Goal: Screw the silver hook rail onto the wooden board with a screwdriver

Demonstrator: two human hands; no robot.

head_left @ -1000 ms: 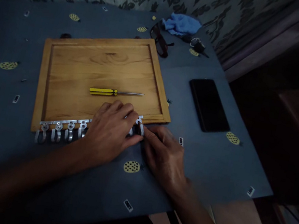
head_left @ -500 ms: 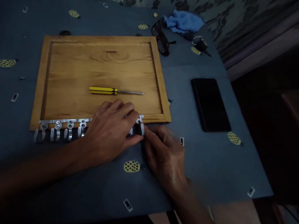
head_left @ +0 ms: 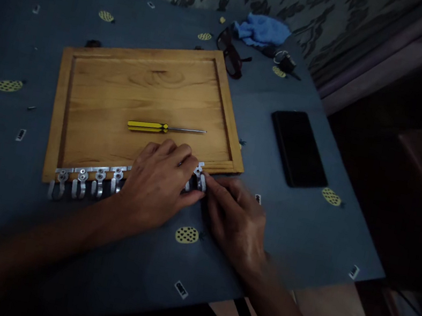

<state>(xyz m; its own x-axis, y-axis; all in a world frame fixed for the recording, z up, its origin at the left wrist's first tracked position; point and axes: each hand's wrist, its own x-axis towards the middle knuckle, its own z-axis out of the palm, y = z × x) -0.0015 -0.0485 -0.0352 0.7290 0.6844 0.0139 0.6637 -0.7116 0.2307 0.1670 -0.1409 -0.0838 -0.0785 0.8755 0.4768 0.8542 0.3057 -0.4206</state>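
A wooden board (head_left: 100, 89) with a raised rim lies on the blue tablecloth. A silver metal hook rail (head_left: 86, 182) runs along its near edge, with several hooks hanging toward me. My left hand (head_left: 157, 186) rests palm down over the middle of the rail, fingers curled on it. My right hand (head_left: 235, 219) lies just right of it, fingertips pinched at the rail's right end hook (head_left: 200, 178). A yellow-handled screwdriver (head_left: 163, 128) lies on the board, a little beyond my left hand.
A black phone (head_left: 298, 147) lies face up right of the board. Dark glasses (head_left: 231, 55), a blue cloth (head_left: 263, 30) and keys (head_left: 287, 62) sit at the far right corner. The table's edge drops off near and right.
Both hands stay on the rail's right part; my right fingertips have shifted slightly toward the end hook. The view has drifted a little.
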